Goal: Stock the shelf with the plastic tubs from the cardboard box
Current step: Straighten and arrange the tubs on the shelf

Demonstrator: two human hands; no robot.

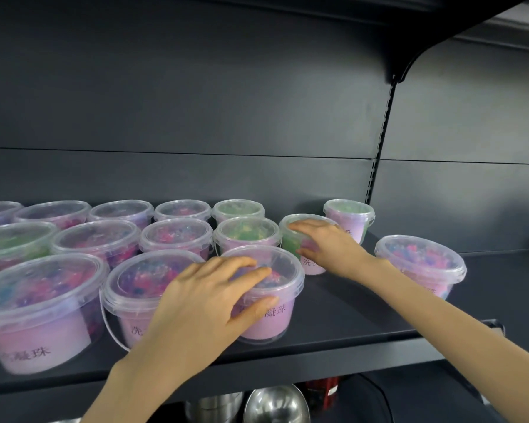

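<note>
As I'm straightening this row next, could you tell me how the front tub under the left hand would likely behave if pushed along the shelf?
The front tub looks squat, so it should probably slide on the smooth shelf rather than tip. Filled nearly to the top with beads, it may feel hefty. Its glossy plastic might be slippery.

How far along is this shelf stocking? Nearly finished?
Well along, probably. Done: rows of tubs stand packed on the shelf, at left. In hand: the left hand grips the front tub, the right hand holds the green tub behind it. Left: the far-right tub and the back tub stand apart, beside bare shelf. The cardboard box is out of view, so what remains is unknown.
</note>
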